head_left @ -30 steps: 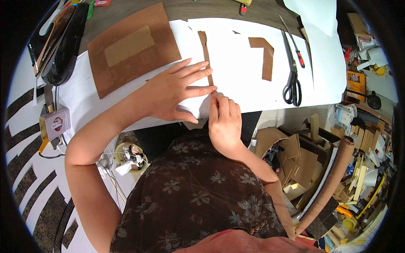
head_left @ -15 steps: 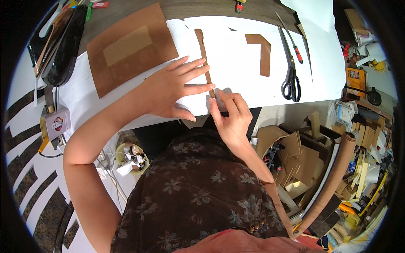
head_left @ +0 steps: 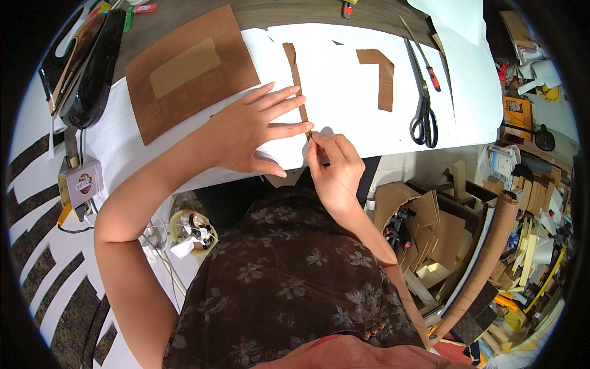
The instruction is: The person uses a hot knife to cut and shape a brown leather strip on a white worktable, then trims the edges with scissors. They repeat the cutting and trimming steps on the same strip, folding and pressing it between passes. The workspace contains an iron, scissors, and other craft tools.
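A narrow brown strip [head_left: 296, 74], leather-like, lies lengthwise on white paper [head_left: 335, 80]. Spread flat across the paper, my left hand [head_left: 246, 132] has its fingertips on or beside the strip. My right hand [head_left: 337, 165] pinches the strip's near end between thumb and forefinger. Left of the strip is a large brown sheet [head_left: 184, 111] with a lighter rectangle [head_left: 185, 67] in its middle. An L-shaped brown piece [head_left: 385, 80] rests to the right. Farther right are black-handled scissors [head_left: 424, 120] and a slim tool with a red-and-black handle [head_left: 434, 79].
Small dark scraps lie on the paper. At the far left stands a black device [head_left: 98, 67] beside a cabled box [head_left: 83, 181]. Below the table are a waste bin [head_left: 192, 230], cardboard pieces [head_left: 445, 237] and a long brown roll [head_left: 479, 264]. Cluttered shelves fill the right side.
My right thumb and forefinger have closed together on the strip's near end, and that hand shifted slightly. My left hand stays in place.
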A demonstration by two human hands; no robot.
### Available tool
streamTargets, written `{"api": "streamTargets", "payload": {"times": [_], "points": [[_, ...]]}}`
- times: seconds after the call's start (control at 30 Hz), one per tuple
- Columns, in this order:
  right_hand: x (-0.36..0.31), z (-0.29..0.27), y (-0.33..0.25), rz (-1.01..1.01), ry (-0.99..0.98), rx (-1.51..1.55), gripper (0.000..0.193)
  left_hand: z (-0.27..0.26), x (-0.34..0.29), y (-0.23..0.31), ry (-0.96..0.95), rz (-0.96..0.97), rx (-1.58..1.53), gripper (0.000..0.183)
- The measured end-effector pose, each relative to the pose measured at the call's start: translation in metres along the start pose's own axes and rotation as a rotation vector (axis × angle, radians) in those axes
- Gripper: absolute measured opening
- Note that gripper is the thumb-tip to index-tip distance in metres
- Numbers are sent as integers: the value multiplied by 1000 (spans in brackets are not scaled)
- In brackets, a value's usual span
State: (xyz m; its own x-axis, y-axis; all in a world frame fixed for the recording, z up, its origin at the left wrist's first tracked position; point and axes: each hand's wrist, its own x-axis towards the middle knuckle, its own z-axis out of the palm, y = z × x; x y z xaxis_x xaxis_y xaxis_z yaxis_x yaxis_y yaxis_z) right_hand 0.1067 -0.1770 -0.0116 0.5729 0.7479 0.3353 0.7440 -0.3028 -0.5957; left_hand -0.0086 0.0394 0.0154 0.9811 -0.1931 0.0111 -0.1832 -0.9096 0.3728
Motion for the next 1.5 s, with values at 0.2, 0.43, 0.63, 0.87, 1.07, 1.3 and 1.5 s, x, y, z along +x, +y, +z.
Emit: {"api": "streamTargets", "payload": {"times": [0.2,0.43,0.63,0.87,1.07,1.3,1.5], "points": [[1,-7,-3,-195,-38,-230,26,-1,-2,0,4,0,-14,94],[4,-19,-9,-302,-197,-425,25,-1,0,2,16,-1,-10,91],[5,-25,-13,-324,-278,-487,24,-1,0,2,5,-8,4,91],[11,-16,-1,127,-53,119,13,0,-3,0,32,5,-28,91],[6,-2,1,42,-19,41,11,2,-1,-1,27,8,-17,92],[8,-8,-4,-250,-63,-292,22,3,-2,-2,42,10,-30,92],[8,-16,-15,-360,-251,-508,29,3,-2,-2,49,13,-32,92]]}}
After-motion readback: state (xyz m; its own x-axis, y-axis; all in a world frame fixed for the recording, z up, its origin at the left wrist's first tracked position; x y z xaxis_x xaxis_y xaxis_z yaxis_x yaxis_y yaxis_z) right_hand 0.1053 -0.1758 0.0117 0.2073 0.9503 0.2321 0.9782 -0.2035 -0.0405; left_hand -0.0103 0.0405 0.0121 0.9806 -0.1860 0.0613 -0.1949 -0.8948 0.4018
